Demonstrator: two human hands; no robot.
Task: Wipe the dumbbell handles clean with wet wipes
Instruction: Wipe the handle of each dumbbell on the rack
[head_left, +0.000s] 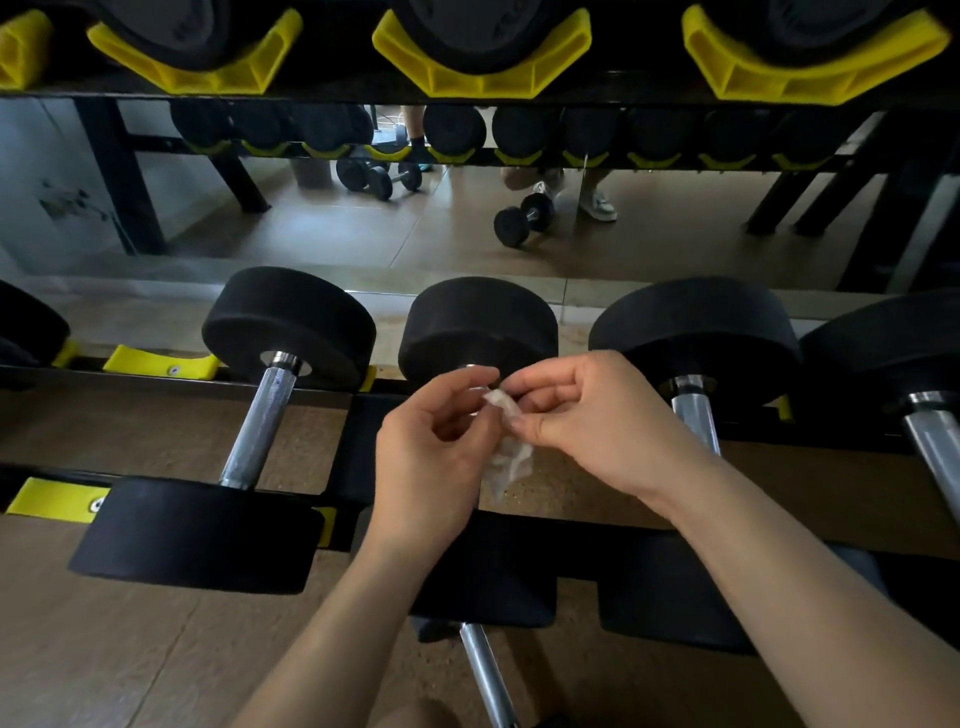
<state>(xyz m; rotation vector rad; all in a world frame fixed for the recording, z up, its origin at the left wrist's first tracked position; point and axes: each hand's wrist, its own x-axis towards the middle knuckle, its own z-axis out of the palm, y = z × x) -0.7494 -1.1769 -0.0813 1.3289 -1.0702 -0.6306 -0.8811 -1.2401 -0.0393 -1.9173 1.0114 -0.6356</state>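
Note:
A small crumpled white wet wipe (508, 452) hangs between both hands. My left hand (434, 447) pinches its left side and my right hand (587, 421) pinches its top corner. Both hands hover over the middle dumbbell (478, 327) on the lower rack, hiding its handle. To the left lies a dumbbell with a bare knurled steel handle (260, 426). To the right another dumbbell's steel handle (693, 415) shows beside my right wrist. A further handle (935, 452) lies at the far right.
The black rack rail (171, 382) carries yellow cradles (158, 361). An upper shelf with yellow cradles (483, 67) and black weights overhangs at the top. A mirror behind shows loose dumbbells (522, 218) on the floor and a person's shoes. A steel bar (485, 675) lies below near my arms.

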